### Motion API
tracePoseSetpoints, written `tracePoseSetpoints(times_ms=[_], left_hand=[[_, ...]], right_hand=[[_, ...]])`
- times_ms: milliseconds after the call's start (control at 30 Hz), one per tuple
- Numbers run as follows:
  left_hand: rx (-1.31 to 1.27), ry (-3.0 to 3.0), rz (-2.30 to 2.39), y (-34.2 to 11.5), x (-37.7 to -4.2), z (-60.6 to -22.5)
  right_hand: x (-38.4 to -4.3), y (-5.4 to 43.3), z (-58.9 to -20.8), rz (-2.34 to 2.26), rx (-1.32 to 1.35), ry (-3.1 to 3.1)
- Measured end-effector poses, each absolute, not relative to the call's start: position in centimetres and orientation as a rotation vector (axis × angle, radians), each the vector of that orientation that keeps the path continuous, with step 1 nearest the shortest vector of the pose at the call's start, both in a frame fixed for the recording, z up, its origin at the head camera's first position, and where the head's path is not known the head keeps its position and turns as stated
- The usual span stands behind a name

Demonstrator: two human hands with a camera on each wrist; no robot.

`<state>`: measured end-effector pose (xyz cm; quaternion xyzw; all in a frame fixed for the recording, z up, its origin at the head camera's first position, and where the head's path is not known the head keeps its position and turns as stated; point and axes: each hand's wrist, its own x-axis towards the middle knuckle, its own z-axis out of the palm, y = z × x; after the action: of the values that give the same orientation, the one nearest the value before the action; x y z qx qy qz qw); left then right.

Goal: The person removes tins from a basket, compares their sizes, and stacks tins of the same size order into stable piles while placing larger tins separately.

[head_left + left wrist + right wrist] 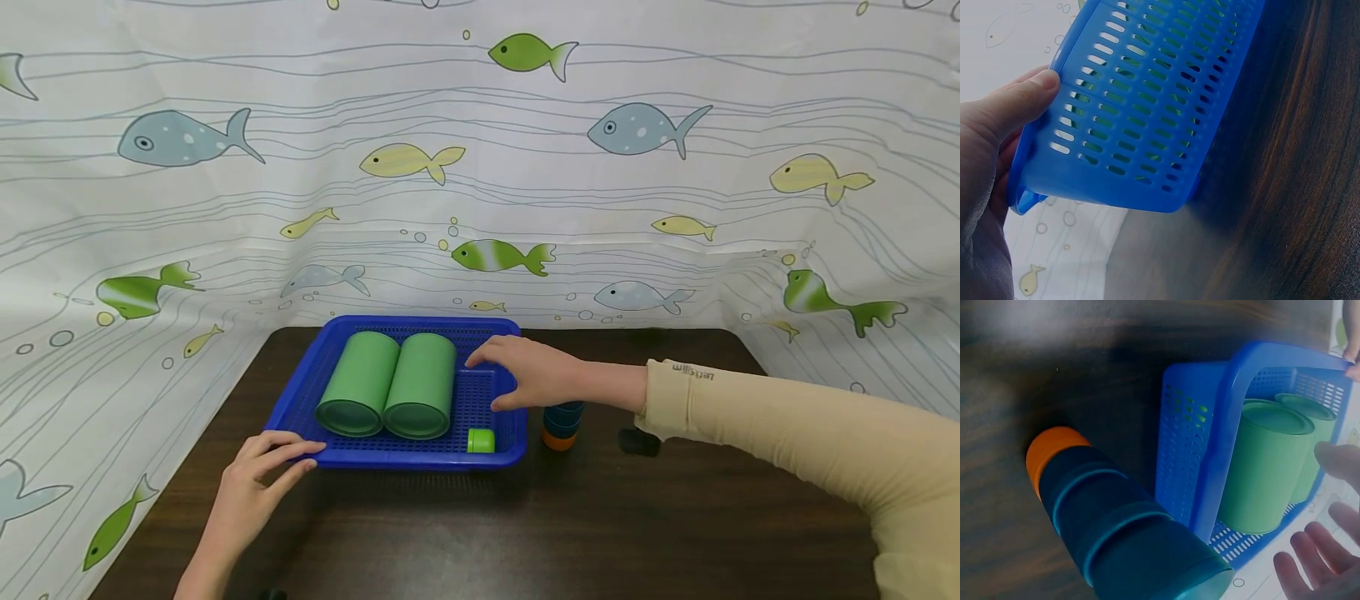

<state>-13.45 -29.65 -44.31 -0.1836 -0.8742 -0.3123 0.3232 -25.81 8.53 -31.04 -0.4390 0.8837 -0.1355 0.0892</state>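
A blue plastic basket [405, 458] with slotted walls sits on the dark table. My left hand [251, 487] pinches its front left rim, the thumb [1044, 81] lying against the wall. Two green cans [358, 383] lie side by side in the basket, lids toward me. A small bright green cup-like piece [481, 441] is in the front right corner. Above the basket's right side hovers my right hand [536, 372], thumb and fingers spread, holding nothing. A stack of dark blue cups [1129, 519] with an orange end stands just outside the basket's right wall, partly behind that hand.
On the table, a small black object [639, 442] lies right of the cups, below the beige sleeve [735, 417]. A white sheet with printed fish [525, 200] hangs behind and at both sides. Wood-grain tabletop [465, 533] runs in front of the basket.
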Motion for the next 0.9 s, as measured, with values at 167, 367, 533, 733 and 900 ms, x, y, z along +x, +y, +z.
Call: tracePoseSetpoints(times_ms=[167, 367, 533, 733, 900], left_hand=[[-0.481, -2.298, -0.827, -29.7, -13.3, -44.3], [-0.479, -2.301, -0.838, -29.7, -13.3, -44.3], [-0.476, -2.308, -0.842, -29.9, -13.4, -44.3], [-0.460, -2.330, -0.869, -29.9, -13.5, -44.1], [-0.456, -2.332, -0.879, -29.8, -13.5, -44.1]], right_hand=[[-26.2, 7.4, -30.4, -0.282, -1.354, 2.557], [-27.1, 5.9, -30.4, -0.100, -1.460, 2.462], [-27.6, 4.5, -30.2, 0.119, -1.491, 2.376], [-28.1, 2.5, -30.3, 0.265, -1.489, 2.196], [-28.7, 1.7, -30.8, 0.270, -1.438, 2.114]])
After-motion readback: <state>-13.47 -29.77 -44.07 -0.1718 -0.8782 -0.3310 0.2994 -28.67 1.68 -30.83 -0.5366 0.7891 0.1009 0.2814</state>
